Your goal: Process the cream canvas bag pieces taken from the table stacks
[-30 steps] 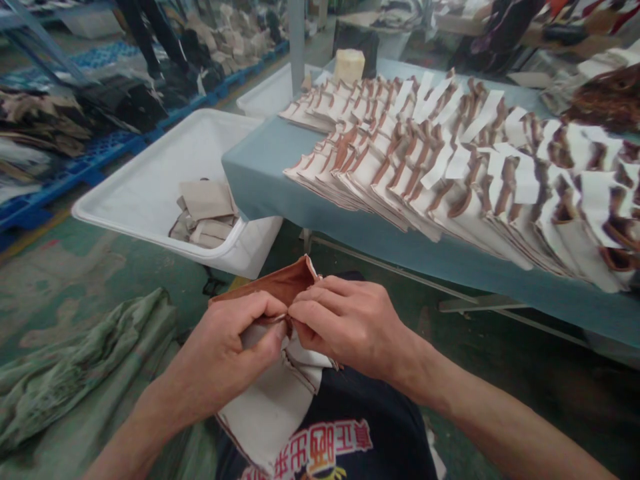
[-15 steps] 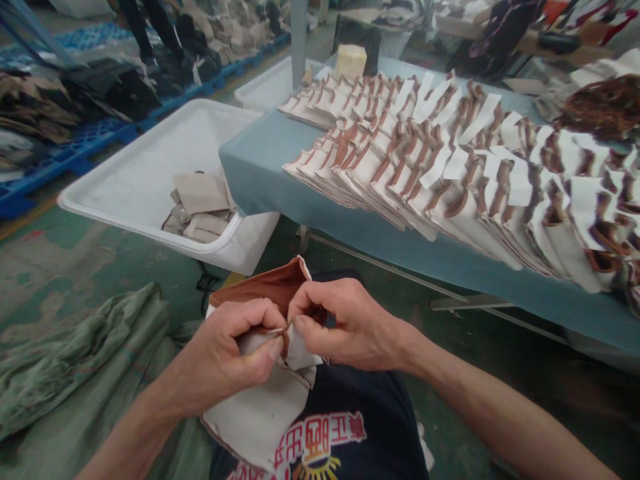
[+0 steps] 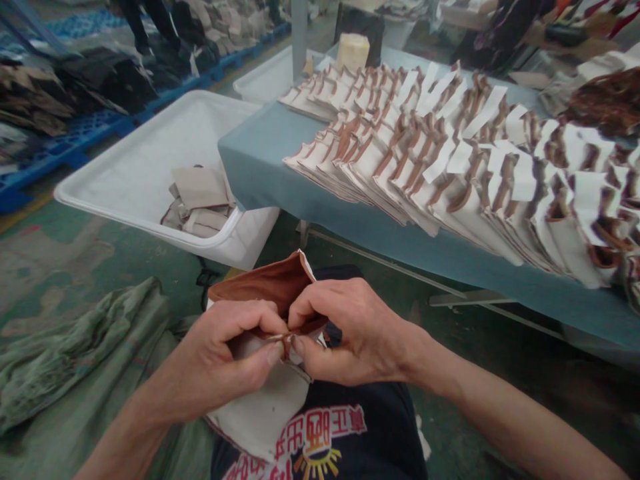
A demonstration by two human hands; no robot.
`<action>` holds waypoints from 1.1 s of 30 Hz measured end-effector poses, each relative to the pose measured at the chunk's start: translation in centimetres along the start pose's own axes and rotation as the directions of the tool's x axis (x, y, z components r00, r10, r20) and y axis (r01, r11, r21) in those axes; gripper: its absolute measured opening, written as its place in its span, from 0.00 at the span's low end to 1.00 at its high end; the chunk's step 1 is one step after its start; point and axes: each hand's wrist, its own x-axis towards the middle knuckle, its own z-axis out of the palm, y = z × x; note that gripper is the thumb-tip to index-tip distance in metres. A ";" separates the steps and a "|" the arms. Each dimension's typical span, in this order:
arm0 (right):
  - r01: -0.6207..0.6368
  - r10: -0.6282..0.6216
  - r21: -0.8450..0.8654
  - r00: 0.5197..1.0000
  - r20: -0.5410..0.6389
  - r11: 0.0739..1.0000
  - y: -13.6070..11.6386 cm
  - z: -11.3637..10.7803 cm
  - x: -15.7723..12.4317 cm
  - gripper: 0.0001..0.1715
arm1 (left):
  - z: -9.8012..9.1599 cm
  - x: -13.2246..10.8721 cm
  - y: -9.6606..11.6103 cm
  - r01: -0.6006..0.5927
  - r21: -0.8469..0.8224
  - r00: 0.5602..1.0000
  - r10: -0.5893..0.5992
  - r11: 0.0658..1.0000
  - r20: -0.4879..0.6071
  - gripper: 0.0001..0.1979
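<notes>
Fingers pinched tight, left hand (image 3: 215, 353) and right hand (image 3: 357, 330) grip the brown-lined piece (image 3: 270, 403), short of the tabletop (image 3: 265, 143)'s near-left corner; the right thumb has dropped level, seemingly concentrating work at 1 spot.

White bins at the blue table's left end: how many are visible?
2: the near bin, holding tan pieces, and the far bin behind it, partly covered. Others may be hidden.
</notes>
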 end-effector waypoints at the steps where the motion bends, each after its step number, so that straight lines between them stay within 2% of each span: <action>1: 0.001 -0.001 0.011 1.000 -0.005 1.000 0.1 0.1 0.0 0.04 | 0.0 0.0 0.0 0.003 0.000 1.000 -0.003 1.000 0.001 0.09; 6: -0.013 0.010 0.093 0.999 0.037 0.996 0.3 -0.2 0.1 0.05 | -0.4 -0.1 0.4 -0.008 0.005 0.998 0.008 1.000 0.055 0.10; 12: 0.084 -0.085 0.012 0.983 0.164 0.996 0.4 -1.7 0.0 0.03 | -0.9 0.8 1.1 -0.034 0.051 0.992 0.028 0.998 0.125 0.11; 17: 0.023 -0.050 0.112 0.969 0.241 0.993 0.4 -2.4 -0.1 0.06 | -1.0 1.3 1.5 -0.058 0.023 0.984 0.053 0.998 0.168 0.10; 20: 0.049 -0.058 0.047 0.975 0.215 0.998 0.1 -2.3 -0.2 0.07 | -0.9 1.5 1.7 -0.033 -0.001 0.981 0.032 0.999 0.190 0.11; 24: 0.137 -0.116 -0.147 0.983 0.143 0.980 -0.2 -1.9 -0.3 0.09 | -0.6 1.7 2.0 -0.036 0.075 0.993 0.027 0.997 0.115 0.10; 27: 0.158 -0.138 -0.180 0.983 0.118 0.971 -0.2 -1.7 -0.4 0.10 | -0.3 1.6 2.1 -0.071 0.178 0.997 0.064 0.981 0.040 0.10; 33: 0.190 -0.177 -0.213 0.981 0.080 0.958 0.0 -1.6 -0.4 0.10 | -0.4 1.6 2.7 -0.138 0.293 0.990 0.139 0.946 0.020 0.11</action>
